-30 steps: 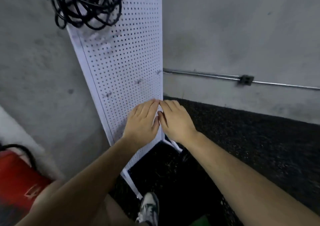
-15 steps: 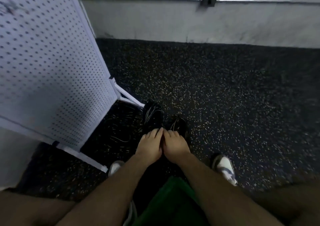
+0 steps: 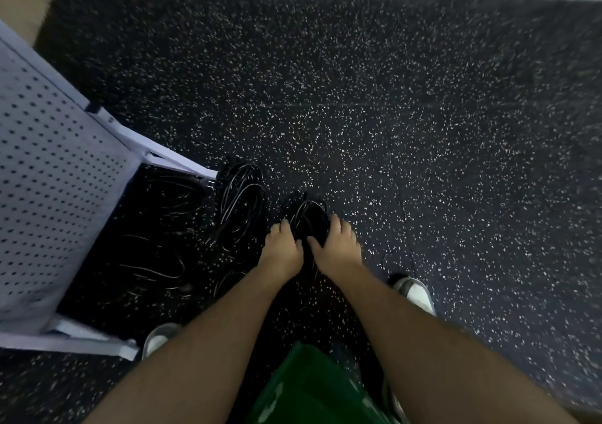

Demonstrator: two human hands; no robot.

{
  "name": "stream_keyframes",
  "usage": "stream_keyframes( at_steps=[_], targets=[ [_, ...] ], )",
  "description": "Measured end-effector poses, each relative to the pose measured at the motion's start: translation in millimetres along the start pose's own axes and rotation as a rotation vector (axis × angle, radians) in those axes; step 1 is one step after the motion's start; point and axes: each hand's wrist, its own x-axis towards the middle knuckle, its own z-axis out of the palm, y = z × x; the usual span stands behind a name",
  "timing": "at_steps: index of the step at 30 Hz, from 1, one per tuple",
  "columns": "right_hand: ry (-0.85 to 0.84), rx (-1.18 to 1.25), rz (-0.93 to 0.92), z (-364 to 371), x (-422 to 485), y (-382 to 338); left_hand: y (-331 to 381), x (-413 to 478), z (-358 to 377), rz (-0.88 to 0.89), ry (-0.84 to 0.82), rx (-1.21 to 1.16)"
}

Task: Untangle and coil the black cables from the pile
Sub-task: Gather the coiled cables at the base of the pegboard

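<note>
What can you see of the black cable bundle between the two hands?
The cable bundle is a small clump of thin, shiny black cord, looped over itself several times. It looks like smooth plastic or rubber. It sits low over the dark speckled floor, right of a bigger loose coil. The left hand and right hand grip it from either side, thumbs on its near edge.

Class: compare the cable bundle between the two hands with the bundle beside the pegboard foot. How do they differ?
The held bundle sits between left hand and right hand; the pegboard-side bundle lies untouched. The held bundle looks smaller; the pegboard-side bundle stretches longer. Both are black and looped, on the speckled floor.
</note>
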Motion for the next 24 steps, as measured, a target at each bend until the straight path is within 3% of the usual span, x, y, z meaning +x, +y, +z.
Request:
stream_keyframes(
  at_steps=[4, 7, 10, 14, 20, 24],
  targets=[
    [-0.136, 0.283, 0.221, 19.8, 34.5, -3.7, 0.4, 27.4, 18.3, -0.137, -0.030, -0.085],
    [-0.169, 0.357, 0.357, 33.1, 44.5, 2.1, -0.7, 35.3, 31.4, -0.224, -0.013, -0.106],
    [-0.200, 0.366, 0.354, 35.0, 46.0, 12.4, -1.9, 37.2, 40.0, -0.261, -0.036, -0.174],
    [-0.218, 0.575, 0.372, 19.5, 26.0, 15.5, -1.4, 25.3, 38.2, -0.201, -0.060, -0.281],
    [-0.152, 0.770, 0.181, -52.2, -21.2, -17.7, 29.4, -21.2, -21.7, -0.054, 0.060, -0.378],
    [-0.089, 0.868, -0.046, -122.8, -71.2, -61.7, 60.5, -75.3, -90.6, 0.111, 0.312, -0.375]
  ],
)
